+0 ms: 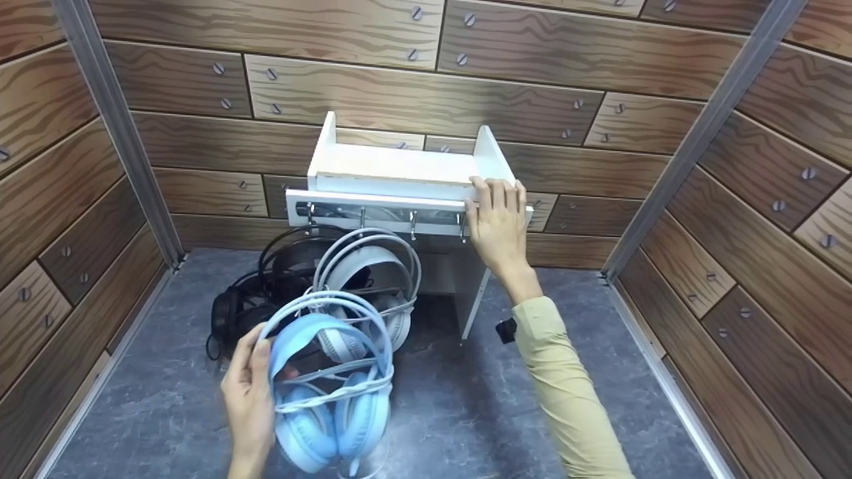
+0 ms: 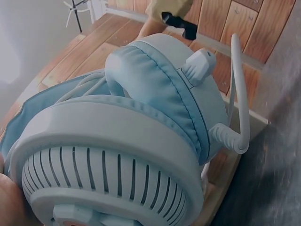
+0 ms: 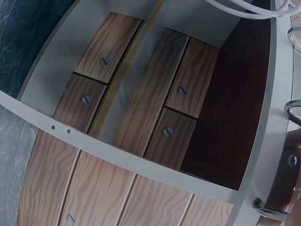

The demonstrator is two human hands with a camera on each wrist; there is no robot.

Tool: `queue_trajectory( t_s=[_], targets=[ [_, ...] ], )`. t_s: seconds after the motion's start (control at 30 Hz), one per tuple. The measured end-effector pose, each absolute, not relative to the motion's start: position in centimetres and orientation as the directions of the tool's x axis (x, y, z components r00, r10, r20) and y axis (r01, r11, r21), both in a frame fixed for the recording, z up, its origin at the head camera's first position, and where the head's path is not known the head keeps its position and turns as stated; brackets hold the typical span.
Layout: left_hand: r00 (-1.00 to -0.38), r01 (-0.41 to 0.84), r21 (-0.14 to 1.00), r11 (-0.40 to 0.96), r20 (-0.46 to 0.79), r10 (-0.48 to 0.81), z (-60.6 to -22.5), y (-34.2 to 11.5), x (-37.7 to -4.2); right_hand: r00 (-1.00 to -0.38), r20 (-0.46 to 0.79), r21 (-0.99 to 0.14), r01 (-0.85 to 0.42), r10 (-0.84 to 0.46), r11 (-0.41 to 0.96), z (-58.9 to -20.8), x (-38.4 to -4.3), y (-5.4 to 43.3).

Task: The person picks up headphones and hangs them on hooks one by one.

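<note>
My left hand (image 1: pixel 249 396) grips a pair of light blue headphones (image 1: pixel 313 329) by the left side of the headband. Their ear cups (image 2: pixel 108 155) fill much of the left wrist view. My right hand (image 1: pixel 498 223) holds the right end of a white hook rack (image 1: pixel 399 171), its fingers bent over the front edge. White headphones (image 1: pixel 366 256) hang at the second hook from the left, just behind the blue pair. Black headphones (image 1: pixel 229 313) hang at the left end, partly hidden behind the white ones. The rack's hooks (image 3: pixel 294 110) also show in the right wrist view.
Wood-patterned walls (image 1: pixel 346 80) enclose the space at the back and both sides, with metal posts (image 1: pixel 705 133) at the corners. A dark grey floor (image 1: pixel 532 412) lies below. The rack's right side panel (image 1: pixel 471 299) reaches down to it.
</note>
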State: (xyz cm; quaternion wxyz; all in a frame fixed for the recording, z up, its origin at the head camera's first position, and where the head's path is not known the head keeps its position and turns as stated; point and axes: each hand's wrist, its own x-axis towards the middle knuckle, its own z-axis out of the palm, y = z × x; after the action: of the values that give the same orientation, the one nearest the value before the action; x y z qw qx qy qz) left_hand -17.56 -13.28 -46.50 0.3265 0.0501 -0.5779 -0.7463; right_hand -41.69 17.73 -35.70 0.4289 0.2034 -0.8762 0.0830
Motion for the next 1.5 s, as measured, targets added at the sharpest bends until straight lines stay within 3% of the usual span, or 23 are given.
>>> queue_trajectory(
  t_s=[0.53,1.5],
  targets=[
    [-0.835,0.429,0.878,-0.211,0.297,-0.464,-45.9,-10.5,-19.6,-0.548,0.788,0.024,-0.431,-0.283,0.902,-35.7,-41.7,17.6],
    [-0.828,0.432,0.890,-0.144,0.329,-0.454,-43.7,-6.7,-22.6,-0.541,0.794,0.028,-0.426,-0.279,0.904,-35.7,-41.7,17.7]
  ],
)
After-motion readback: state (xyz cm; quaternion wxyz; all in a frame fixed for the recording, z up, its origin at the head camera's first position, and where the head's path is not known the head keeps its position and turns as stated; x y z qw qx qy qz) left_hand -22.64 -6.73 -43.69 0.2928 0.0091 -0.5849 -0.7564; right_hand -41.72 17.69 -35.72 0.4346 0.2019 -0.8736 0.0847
